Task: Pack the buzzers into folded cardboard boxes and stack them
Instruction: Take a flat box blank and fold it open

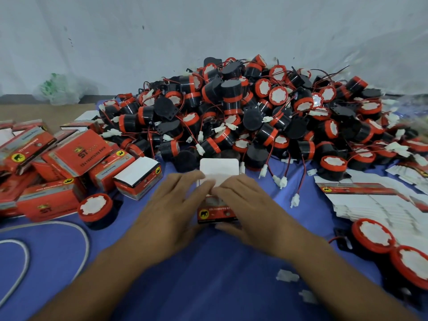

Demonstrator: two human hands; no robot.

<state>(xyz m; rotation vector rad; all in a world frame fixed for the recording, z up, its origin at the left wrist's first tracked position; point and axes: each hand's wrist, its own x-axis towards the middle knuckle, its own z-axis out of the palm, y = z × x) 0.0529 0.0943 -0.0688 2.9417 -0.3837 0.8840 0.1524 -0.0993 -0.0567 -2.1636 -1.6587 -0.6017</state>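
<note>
At centre of the counter (pixel 208 281), near edge: one red cardboard box (pixel 216 213), its white lid flap (pixel 218 167) standing open on the far side. The left hand (pixel 176 205) and right hand (pixel 247 205) both lie on top of it, fingers nearly straight and meeting over the inner flaps. The right thumb lies along the near edge. Neither hand is wrapped around anything. Cannot tell whether a buzzer is already inside.

Handling (judgement):
- Box is thin printed card, so light, easy to dent and springy at the flaps. Hold it by the two side walls and press the flaps with flat fingertips.
- Buzzers are hard plastic drums, rigid and probably light. Take one by the black body. Thin red leads with white plugs tangle in the heap, so lift slowly.

Counts:
- Box in work: 1.
- Heap of buzzers (pixel 243 107): too many to count, several dozen at least.
- Loose buzzers near: 1 at left (pixel 95 210), 2 at right (pixel 372 235).
- Made-up boxes (pixel 76 154) at left: roughly ten, jumbled and not stacked, with some cut off by the frame.
- Flat blanks (pixel 375 205) at right: fanned pile, count not readable.
- White cord (pixel 78 230): 1.
</note>
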